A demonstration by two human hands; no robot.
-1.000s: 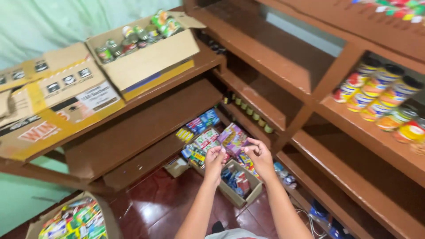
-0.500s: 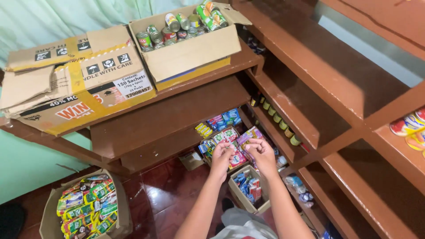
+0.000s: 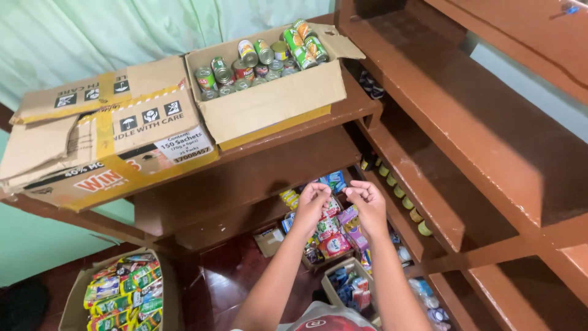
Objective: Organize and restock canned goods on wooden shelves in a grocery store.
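Note:
My left hand (image 3: 312,201) and my right hand (image 3: 368,199) are raised side by side in the middle of the view. Both have their fingers curled in, and I see nothing held in either. The fingertips are a small gap apart. Right below them on the floor lies a pile of colourful snack packets (image 3: 331,238). A small open carton of packets (image 3: 349,288) sits nearer to me. Up on the brown wooden shelf (image 3: 343,110) stands an open cardboard box (image 3: 269,107) filled with several tin cans (image 3: 257,58).
A large closed, dented carton (image 3: 110,138) lies left of the can box. A box of green and yellow sachets (image 3: 122,294) sits on the red floor at lower left. A row of small cans (image 3: 404,199) lines a lower right-hand shelf. A green curtain (image 3: 122,30) hangs behind.
Both hands have lifted off the packet pile and drawn together with fingers curled. The view has swung left and down, so the boxes sit nearer the middle.

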